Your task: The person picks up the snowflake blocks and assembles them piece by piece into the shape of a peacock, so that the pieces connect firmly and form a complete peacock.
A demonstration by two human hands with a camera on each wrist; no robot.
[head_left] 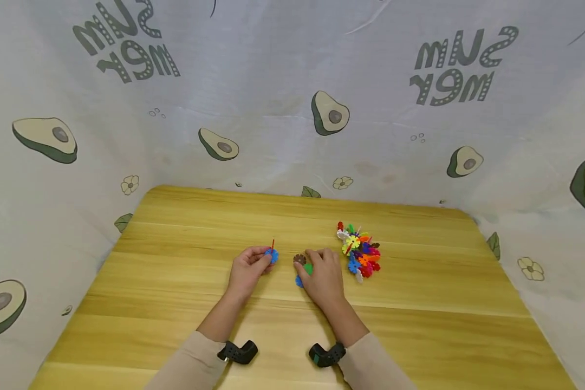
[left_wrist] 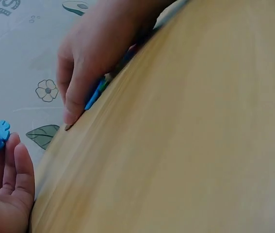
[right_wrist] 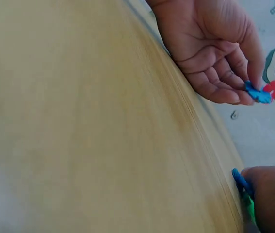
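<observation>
My left hand (head_left: pixel 247 270) pinches a blue flower-shaped interlocking disc (head_left: pixel 274 257) between thumb and fingers. A red disc (right_wrist: pixel 274 89) is slotted into that blue one and stands edge-on in the head view. To the right, my right hand (head_left: pixel 327 277) reaches down to the table, its thumb and forefinger at the edges of a brown disc (head_left: pixel 299 259). Partly under this hand lie a green disc (head_left: pixel 309 268) and another blue disc (head_left: pixel 299 281). In the left wrist view the right fingertips meet the brown disc close to the tabletop.
A pile of many-coloured flower discs (head_left: pixel 362 252) lies just right of my right hand. The wooden table (head_left: pixel 185 244) ends at a hanging cloth (head_left: pixel 273 108) printed with avocados. Each wrist wears a black strapped camera, such as the left one (head_left: pixel 244 352).
</observation>
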